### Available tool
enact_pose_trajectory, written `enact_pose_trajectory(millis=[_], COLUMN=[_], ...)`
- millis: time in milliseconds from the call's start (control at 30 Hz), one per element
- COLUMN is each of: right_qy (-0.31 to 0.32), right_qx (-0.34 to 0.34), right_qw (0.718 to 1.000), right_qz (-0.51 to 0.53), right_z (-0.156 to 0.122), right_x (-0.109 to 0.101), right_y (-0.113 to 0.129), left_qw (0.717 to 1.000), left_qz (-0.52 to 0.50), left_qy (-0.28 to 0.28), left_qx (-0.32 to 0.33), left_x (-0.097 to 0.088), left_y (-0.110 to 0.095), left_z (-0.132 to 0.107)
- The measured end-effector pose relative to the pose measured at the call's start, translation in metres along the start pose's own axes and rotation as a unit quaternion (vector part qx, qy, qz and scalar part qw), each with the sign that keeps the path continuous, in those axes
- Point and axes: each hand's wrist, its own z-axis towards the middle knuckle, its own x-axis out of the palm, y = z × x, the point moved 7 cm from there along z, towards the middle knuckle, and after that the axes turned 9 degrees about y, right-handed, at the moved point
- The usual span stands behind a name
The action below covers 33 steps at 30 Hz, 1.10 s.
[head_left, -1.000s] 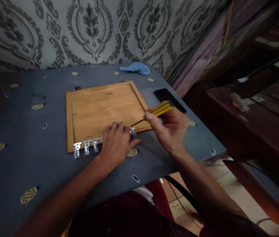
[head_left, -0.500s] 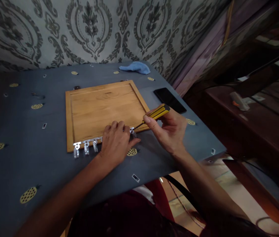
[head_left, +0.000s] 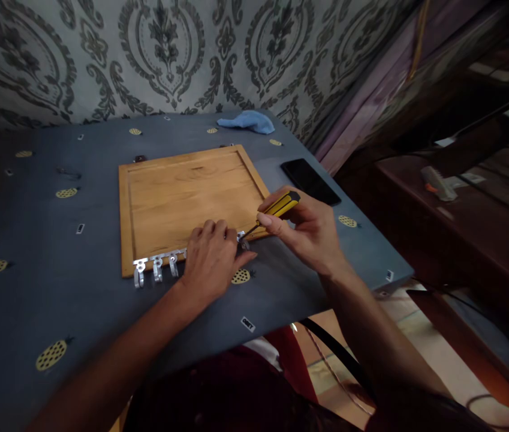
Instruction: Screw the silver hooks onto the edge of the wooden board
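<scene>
A framed wooden panel (head_left: 186,204) lies on the table, with a silvery metal hook rail (head_left: 157,259) along its near edge. My left hand (head_left: 211,259) is over the rail's middle, fingers bent onto it and the panel, thumb pointing right below the edge; it hides several of the hooks. Between the thumb and fingers of my right hand (head_left: 310,231) is a screwdriver with a yellow and black handle (head_left: 282,204). Its thin shaft slants down to the left, tip at the rail's right end. Whether a screw sits under the tip is too small to see.
Blue-grey cloth with pineapple prints covers the table (head_left: 33,240). A black phone (head_left: 310,181) lies right of the panel, a blue rag (head_left: 247,122) behind it. Small dark metal pieces (head_left: 69,174) are at the left. A dark red surface (head_left: 434,222) with cables stands to the right.
The screwdriver handle and my right hand have shifted slightly left, the tip staying at the rail's right end. My left hand and the panel have stayed put.
</scene>
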Motion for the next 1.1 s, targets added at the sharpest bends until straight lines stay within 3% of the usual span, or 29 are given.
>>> enact_pose_trajectory(millis=[133, 233, 367, 600, 733, 800, 900, 933, 1100], right_qy=[0.08, 0.104, 0.059, -0.087, -0.09, -0.125, -0.241, -0.254, -0.151], right_qx=[0.042, 0.047, 0.04, 0.019, 0.027, 0.016, -0.02, -0.03, -0.004], right_qw=[0.99, 0.983, 0.991, 0.996, 0.995, 0.991, 0.969, 0.965, 0.987], right_qz=[0.105, 0.143, 0.113, 0.017, 0.025, 0.042, 0.053, 0.05, 0.05], right_z=[0.001, -0.001, -0.001, -0.001, 0.002, 0.002, -0.007, -0.009, -0.01], right_x=[-0.002, -0.004, -0.005, 0.008, 0.011, 0.004, -0.018, -0.022, -0.011], right_y=[0.0, -0.001, -0.002, 0.005, 0.004, 0.006, 0.014, 0.016, 0.008], left_qw=[1.0, 1.0, 1.0, 1.0, 1.0, 1.0, 1.0, 1.0, 1.0], left_qz=[0.0, -0.001, -0.003, 0.001, 0.004, 0.005, 0.006, 0.005, 0.009], left_qy=[0.002, 0.007, 0.008, 0.002, -0.008, -0.013, -0.012, -0.011, -0.004], left_qx=[-0.001, -0.003, -0.003, -0.005, -0.001, 0.0, 0.002, 0.002, -0.004], left_x=[0.0, 0.0, 0.0, -0.001, -0.002, -0.001, 0.0, 0.0, -0.001], left_y=[0.0, 0.0, 0.0, 0.0, 0.0, 0.0, 0.0, 0.0, 0.0], left_z=[0.0, 0.001, 0.001, 0.0, 0.0, 0.0, 0.0, 0.0, 0.0])
